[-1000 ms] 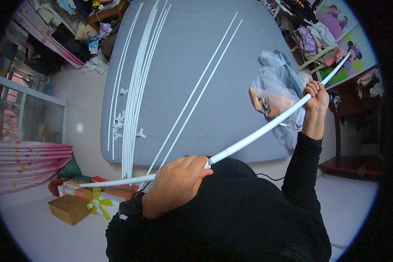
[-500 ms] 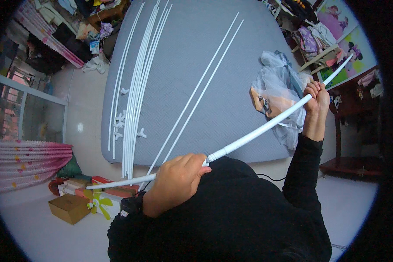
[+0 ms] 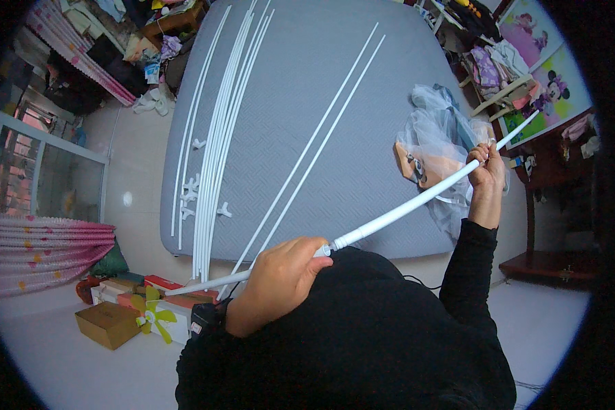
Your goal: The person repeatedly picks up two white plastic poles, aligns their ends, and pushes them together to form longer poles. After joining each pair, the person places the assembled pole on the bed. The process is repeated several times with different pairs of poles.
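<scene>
My left hand (image 3: 283,283) is closed round a white tube (image 3: 215,281), whose end shows between thumb and forefinger. That tube slopes down to the left past my wrist. A second white tube (image 3: 406,205) is gripped in my right hand (image 3: 485,167) at the right and runs on beyond my fist. Its narrower, stepped end lies right at the first tube's end by my left thumb; I cannot tell whether the two are joined. Over the grey mattress (image 3: 307,82) lie a bundle of long white tubes (image 3: 222,150), two separate white tubes (image 3: 318,147) and several small white connectors (image 3: 190,188).
Sheer white fabric (image 3: 434,123) is heaped on the mattress's right side. On the floor at the lower left are a cardboard box (image 3: 108,324) and yellow-green fan blades (image 3: 156,316). A chair with clothes (image 3: 502,85) stands at the far right, a pink curtain (image 3: 48,253) at the left.
The right hand has moved slightly down and left with its tube. The left tube's lower end has swung a little inward. Both hands keep their grip.
</scene>
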Action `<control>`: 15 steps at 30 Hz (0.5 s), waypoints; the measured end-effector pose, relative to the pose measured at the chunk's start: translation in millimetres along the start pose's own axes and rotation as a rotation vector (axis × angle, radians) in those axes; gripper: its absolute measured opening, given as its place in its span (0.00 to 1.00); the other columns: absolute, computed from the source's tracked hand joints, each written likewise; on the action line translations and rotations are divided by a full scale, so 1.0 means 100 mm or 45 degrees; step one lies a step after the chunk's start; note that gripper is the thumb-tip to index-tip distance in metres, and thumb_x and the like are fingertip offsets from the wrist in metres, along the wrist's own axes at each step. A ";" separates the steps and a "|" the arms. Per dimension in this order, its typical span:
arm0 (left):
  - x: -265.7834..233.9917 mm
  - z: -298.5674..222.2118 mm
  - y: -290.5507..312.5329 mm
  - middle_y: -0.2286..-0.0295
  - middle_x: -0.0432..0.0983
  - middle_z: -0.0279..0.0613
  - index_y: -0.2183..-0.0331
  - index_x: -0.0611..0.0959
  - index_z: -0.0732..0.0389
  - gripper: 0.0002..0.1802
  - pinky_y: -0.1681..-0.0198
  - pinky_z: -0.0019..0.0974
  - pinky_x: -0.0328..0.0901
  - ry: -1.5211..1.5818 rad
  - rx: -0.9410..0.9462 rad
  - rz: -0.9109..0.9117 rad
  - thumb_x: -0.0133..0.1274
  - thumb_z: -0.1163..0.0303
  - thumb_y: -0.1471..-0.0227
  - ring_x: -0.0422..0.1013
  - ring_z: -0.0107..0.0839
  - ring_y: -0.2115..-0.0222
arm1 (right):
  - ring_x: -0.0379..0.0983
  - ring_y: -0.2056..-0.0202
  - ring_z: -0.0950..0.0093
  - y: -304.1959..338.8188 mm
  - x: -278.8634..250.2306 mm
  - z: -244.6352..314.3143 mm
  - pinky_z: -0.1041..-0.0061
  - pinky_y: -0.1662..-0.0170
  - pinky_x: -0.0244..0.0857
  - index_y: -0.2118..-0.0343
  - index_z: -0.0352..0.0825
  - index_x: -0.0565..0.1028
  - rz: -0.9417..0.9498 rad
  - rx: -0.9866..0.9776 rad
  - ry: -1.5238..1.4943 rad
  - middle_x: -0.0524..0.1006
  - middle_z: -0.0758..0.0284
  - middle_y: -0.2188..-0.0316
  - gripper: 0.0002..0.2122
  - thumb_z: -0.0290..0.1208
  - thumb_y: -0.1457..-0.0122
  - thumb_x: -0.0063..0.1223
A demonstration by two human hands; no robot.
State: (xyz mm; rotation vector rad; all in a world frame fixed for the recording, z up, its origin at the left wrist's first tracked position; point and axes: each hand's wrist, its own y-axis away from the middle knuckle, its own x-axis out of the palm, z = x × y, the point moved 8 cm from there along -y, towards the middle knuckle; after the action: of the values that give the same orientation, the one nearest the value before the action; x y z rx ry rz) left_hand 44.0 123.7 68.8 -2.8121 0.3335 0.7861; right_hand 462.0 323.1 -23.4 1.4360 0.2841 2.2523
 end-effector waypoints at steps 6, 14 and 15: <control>0.02 0.03 -0.01 0.75 0.72 0.48 0.64 0.76 0.64 0.11 0.73 0.39 0.63 0.012 -0.056 0.026 0.51 0.67 0.46 0.70 0.46 0.75 | 0.51 0.84 0.80 -0.01 -0.05 -0.01 0.83 0.84 0.49 0.75 0.36 0.61 -0.015 0.057 -0.088 0.55 0.72 0.84 0.16 0.43 0.35 0.38; 0.03 -0.01 -0.03 0.76 0.72 0.48 0.65 0.76 0.65 0.11 0.72 0.40 0.64 0.008 -0.009 0.055 0.51 0.67 0.47 0.71 0.47 0.75 | 0.50 0.85 0.82 0.06 0.01 0.00 0.84 0.86 0.47 0.76 0.36 0.60 0.013 0.015 -0.081 0.55 0.73 0.84 0.17 0.42 0.35 0.37; 0.04 -0.01 -0.03 0.76 0.72 0.48 0.65 0.76 0.65 0.11 0.72 0.40 0.64 -0.004 -0.006 0.066 0.52 0.68 0.47 0.70 0.47 0.75 | 0.50 0.86 0.82 0.06 0.02 0.02 0.84 0.86 0.47 0.76 0.36 0.60 0.023 0.002 -0.062 0.55 0.73 0.85 0.17 0.42 0.35 0.36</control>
State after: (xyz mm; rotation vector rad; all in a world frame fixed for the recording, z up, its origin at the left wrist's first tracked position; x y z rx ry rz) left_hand 48.2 125.6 68.3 -2.8167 0.4055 0.8034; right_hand 461.5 318.6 -18.1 1.4978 0.2582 2.2277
